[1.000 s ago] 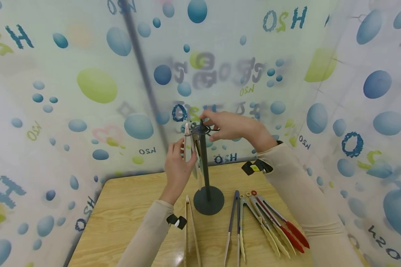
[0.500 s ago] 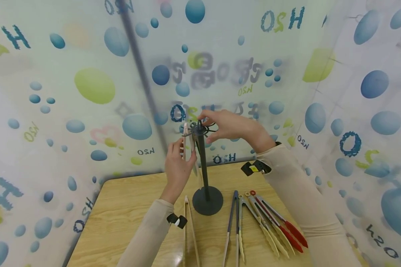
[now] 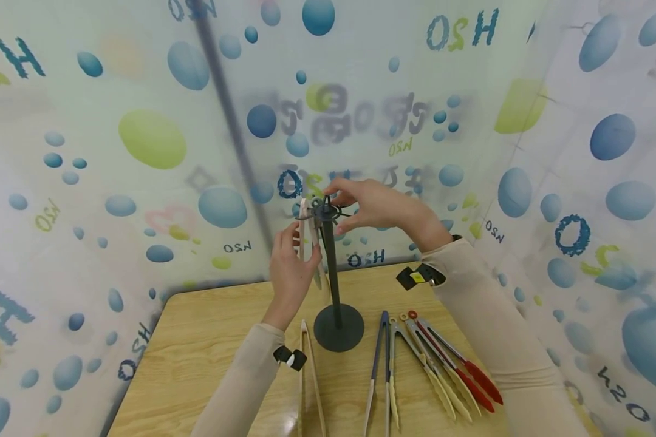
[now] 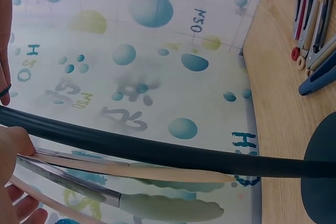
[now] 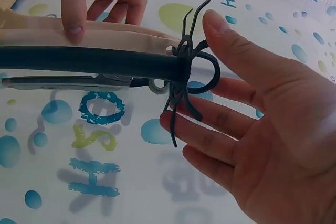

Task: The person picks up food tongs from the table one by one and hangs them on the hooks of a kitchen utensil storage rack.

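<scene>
On the desk [image 3: 218,346], nearest, lie beige tongs [image 3: 314,382], blue-handled tongs [image 3: 379,355], cream-tipped tongs [image 3: 443,394] and red-tipped tongs [image 3: 483,383]. Beyond, the left hand [image 3: 292,267] pinches pale pink tongs [image 5: 121,38] beside the dark stand [image 3: 332,267], their end up at its hooks [image 5: 185,72] (whether hooked on, I cannot tell). The right hand [image 3: 379,207] curves round those hooks, thumb and fingers apart. Green-tipped tongs [image 4: 173,206] hang alongside; behind is a patterned sheet [image 3: 158,73].

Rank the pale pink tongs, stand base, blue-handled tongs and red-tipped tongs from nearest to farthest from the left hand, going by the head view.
1. Pale pink tongs: in the left hand.
2. Stand base: lower, to its right.
3. Blue-handled tongs: right of the base.
4. Red-tipped tongs: farthest right.
</scene>
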`<state>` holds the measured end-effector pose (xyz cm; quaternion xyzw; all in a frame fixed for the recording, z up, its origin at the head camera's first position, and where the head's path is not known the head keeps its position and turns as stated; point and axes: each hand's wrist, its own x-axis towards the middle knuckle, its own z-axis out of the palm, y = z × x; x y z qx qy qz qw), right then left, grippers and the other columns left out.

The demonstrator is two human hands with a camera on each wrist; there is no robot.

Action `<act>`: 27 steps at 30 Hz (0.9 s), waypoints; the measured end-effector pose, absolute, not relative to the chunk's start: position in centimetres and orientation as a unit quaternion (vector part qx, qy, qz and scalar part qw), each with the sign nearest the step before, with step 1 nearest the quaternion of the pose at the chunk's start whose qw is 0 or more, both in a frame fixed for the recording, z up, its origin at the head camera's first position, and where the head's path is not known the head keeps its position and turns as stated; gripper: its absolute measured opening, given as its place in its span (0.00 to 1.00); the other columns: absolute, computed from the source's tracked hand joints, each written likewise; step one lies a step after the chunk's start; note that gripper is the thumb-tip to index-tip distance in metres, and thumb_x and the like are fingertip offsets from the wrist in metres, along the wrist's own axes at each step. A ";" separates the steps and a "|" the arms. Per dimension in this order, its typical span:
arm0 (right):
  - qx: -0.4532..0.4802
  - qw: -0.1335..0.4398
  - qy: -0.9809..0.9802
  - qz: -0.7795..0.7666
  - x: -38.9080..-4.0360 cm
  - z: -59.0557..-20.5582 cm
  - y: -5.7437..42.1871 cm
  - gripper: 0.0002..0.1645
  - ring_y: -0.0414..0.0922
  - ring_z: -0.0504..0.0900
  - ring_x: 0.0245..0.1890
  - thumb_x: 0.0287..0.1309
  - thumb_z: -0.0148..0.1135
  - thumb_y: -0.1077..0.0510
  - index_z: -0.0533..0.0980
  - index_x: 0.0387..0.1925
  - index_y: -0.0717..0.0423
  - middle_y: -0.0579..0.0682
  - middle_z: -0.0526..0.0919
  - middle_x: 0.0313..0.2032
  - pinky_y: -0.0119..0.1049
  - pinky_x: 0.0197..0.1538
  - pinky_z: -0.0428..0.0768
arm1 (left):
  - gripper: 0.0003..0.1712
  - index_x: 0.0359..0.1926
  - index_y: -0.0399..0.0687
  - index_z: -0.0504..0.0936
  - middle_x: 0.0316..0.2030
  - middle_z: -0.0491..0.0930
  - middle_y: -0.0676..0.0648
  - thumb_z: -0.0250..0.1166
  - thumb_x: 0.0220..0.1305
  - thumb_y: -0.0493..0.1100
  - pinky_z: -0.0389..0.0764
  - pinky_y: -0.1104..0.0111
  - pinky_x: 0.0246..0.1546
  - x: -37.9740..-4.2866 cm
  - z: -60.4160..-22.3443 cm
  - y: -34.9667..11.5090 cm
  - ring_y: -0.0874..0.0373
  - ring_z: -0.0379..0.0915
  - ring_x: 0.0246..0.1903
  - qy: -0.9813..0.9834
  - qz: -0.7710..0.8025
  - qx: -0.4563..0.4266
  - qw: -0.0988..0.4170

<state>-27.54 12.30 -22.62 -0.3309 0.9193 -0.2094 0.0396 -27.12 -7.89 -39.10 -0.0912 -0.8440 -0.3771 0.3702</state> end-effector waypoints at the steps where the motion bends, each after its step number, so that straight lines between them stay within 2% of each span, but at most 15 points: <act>1: -0.329 0.039 0.919 -0.211 -27.5 -22.7 12.3 0.43 0.51 0.74 0.67 0.57 0.70 0.43 0.61 0.70 0.41 0.51 0.75 0.67 0.52 0.64 0.76 | 0.33 0.65 0.46 0.72 0.47 0.76 0.41 0.71 0.60 0.46 0.83 0.56 0.39 -27.1 -39.1 -7.9 0.48 0.79 0.43 -0.844 -0.376 -0.091 0.371; 6: -0.330 0.038 0.919 -0.212 -27.5 -23.0 12.6 0.42 0.51 0.74 0.67 0.60 0.67 0.39 0.61 0.71 0.38 0.50 0.74 0.67 0.53 0.64 0.75 | 0.34 0.65 0.45 0.71 0.47 0.75 0.41 0.72 0.59 0.46 0.83 0.56 0.39 -27.1 -39.0 -7.7 0.48 0.79 0.43 -0.848 -0.369 -0.085 0.370; 12: -0.343 0.043 0.914 -0.213 -27.6 -22.8 12.8 0.39 0.51 0.72 0.69 0.65 0.63 0.44 0.60 0.73 0.41 0.51 0.73 0.68 0.53 0.66 0.74 | 0.35 0.66 0.46 0.70 0.49 0.74 0.41 0.71 0.60 0.47 0.81 0.55 0.43 -26.6 -39.0 -8.0 0.45 0.76 0.46 -0.837 -0.394 -0.091 0.370; 16: -0.341 0.051 0.913 -0.216 -27.5 -22.7 12.9 0.40 0.51 0.70 0.70 0.65 0.63 0.44 0.58 0.74 0.41 0.51 0.71 0.70 0.54 0.67 0.72 | 0.31 0.65 0.47 0.71 0.49 0.75 0.41 0.69 0.63 0.46 0.80 0.56 0.46 -25.9 -40.1 -9.1 0.47 0.76 0.45 -0.820 -0.427 -0.097 0.369; 20: -0.340 0.047 0.915 -0.210 -27.5 -22.8 12.9 0.42 0.51 0.70 0.71 0.65 0.63 0.42 0.57 0.74 0.41 0.52 0.70 0.71 0.54 0.67 0.72 | 0.26 0.62 0.44 0.74 0.46 0.77 0.40 0.67 0.64 0.42 0.81 0.55 0.44 -24.8 -41.8 -10.6 0.46 0.77 0.42 -0.817 -0.436 -0.078 0.370; 24: -0.340 0.043 0.917 -0.205 -27.6 -22.9 12.9 0.42 0.52 0.71 0.70 0.65 0.62 0.41 0.57 0.75 0.40 0.51 0.70 0.71 0.55 0.66 0.72 | 0.21 0.58 0.42 0.77 0.43 0.80 0.41 0.66 0.64 0.40 0.82 0.55 0.40 -23.7 -44.0 -11.8 0.47 0.80 0.38 -0.838 -0.434 -0.046 0.329; 27: -0.336 0.042 0.919 -0.203 -27.6 -23.0 12.9 0.43 0.52 0.72 0.69 0.64 0.62 0.39 0.56 0.75 0.38 0.50 0.70 0.70 0.55 0.66 0.73 | 0.18 0.55 0.43 0.80 0.38 0.83 0.44 0.65 0.65 0.40 0.82 0.59 0.37 -23.2 -46.1 -12.2 0.50 0.82 0.34 -0.869 -0.418 -0.032 0.263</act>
